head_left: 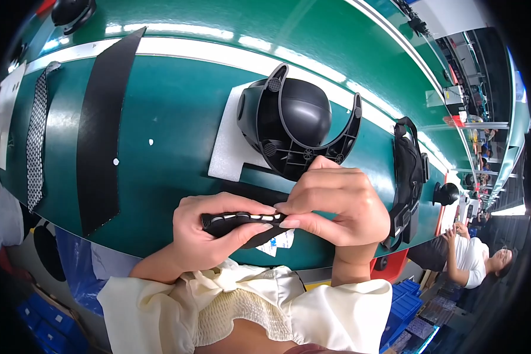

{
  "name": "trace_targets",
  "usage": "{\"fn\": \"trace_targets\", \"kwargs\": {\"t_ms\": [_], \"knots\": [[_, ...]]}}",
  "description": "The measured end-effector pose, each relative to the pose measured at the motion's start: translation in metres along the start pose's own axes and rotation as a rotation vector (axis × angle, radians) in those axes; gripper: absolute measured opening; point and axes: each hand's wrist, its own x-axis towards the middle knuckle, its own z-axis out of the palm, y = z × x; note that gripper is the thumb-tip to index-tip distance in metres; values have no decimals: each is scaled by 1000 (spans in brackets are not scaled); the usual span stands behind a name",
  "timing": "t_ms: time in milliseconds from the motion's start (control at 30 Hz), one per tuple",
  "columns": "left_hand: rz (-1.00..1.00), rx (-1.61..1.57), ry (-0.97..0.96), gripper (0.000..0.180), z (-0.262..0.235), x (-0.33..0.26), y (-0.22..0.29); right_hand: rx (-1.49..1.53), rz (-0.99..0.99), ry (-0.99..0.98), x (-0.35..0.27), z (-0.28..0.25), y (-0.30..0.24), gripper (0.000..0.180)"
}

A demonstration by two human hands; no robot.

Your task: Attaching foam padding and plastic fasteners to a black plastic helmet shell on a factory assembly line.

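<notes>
Near the table's front edge, both hands hold a soft black pad with a row of white patches along its upper edge. My left hand grips its left part between thumb and fingers. At the right end, the thumb and fingers of my right hand pinch the pad. A white paper piece with blue marks shows just below the pad. Beyond my hands stands a glossy black rounded shell with a curved, open frame. It rests on a white foam block.
Leftward on the green table lie a long black sheet and a strip covered in white dots. A black strapped pouch lies at right. Farther right, another person sits by the bench. Blue bins stand below.
</notes>
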Motion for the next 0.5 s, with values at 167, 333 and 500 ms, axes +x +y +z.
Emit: {"fn": "trace_targets", "kwargs": {"t_ms": [167,333,500], "knots": [[-39,-32,20,19,3,1,2,-48,63,51,1,1,-4,5],[-56,-31,21,19,-4,1,3,-197,65,214,5,15,-10,9],[-57,25,-168,19,1,5,7,-693,-306,275,4,21,-11,28]]}}
